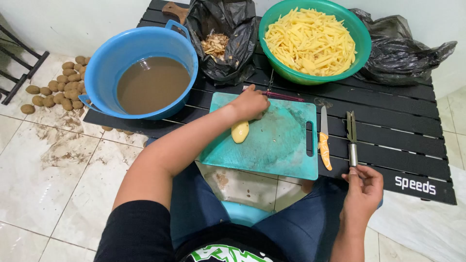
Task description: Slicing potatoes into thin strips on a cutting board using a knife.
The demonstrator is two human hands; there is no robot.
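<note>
My left hand (251, 103) rests on a peeled yellow potato (240, 131), pinning it to the teal cutting board (281, 145). At the table's near edge my right hand (361, 187) grips the handle end of a metal peeler (351, 138), whose blade points away from me. A knife with an orange handle (324, 143) lies on the table between the board and the peeler.
On the black slatted table (403, 121): a blue basin of murky brown water (145, 73), a black bag with peels (221, 41), a green bowl of cut potato sticks (313, 41), another black bag (398, 48). Unpeeled potatoes (60, 87) lie on the tiled floor at left.
</note>
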